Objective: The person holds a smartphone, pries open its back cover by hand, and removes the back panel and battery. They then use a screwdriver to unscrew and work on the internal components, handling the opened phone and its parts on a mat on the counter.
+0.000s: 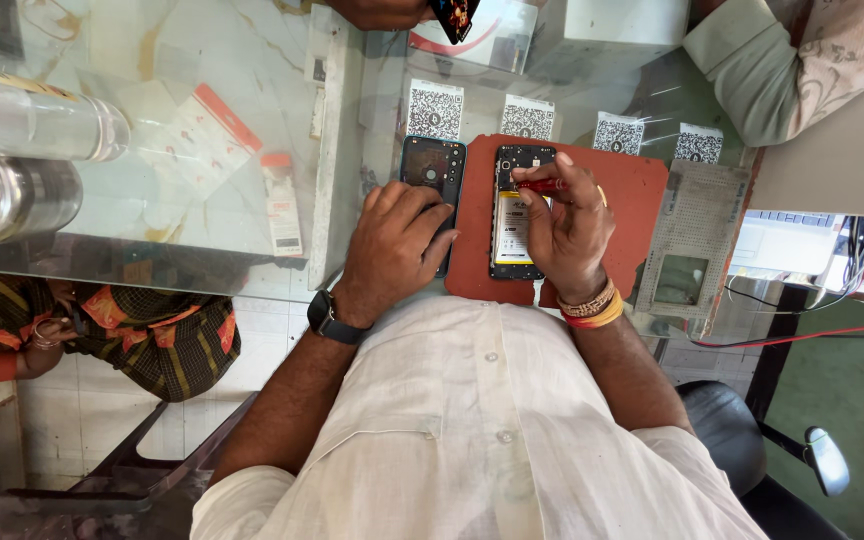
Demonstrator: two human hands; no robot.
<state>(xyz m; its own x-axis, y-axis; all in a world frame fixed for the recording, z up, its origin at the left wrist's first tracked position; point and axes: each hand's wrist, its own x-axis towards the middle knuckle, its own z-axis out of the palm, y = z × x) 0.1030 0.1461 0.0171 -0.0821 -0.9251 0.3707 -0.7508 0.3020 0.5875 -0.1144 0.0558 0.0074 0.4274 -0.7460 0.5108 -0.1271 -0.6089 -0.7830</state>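
Here, red screwdriver [540, 185] lying crosswise.

The counter [202, 60] is glossy glass over marbled stone; the red mat [632, 190] looks matt and rubbery; the opened phone [515, 215] shows dark plastic and a yellow foil-like battery; the back cover [432, 165] is smooth, glossy plastic; the steel cup [12, 200] shines like polished metal.

The right hand [567, 225] pinches a red-handled tool [540, 185] over the opened phone [514, 215] on the red mat [632, 190]. The left hand [392, 250] rests on what looks like the phone's dark back cover [432, 165], both on the glass surface [202, 200].
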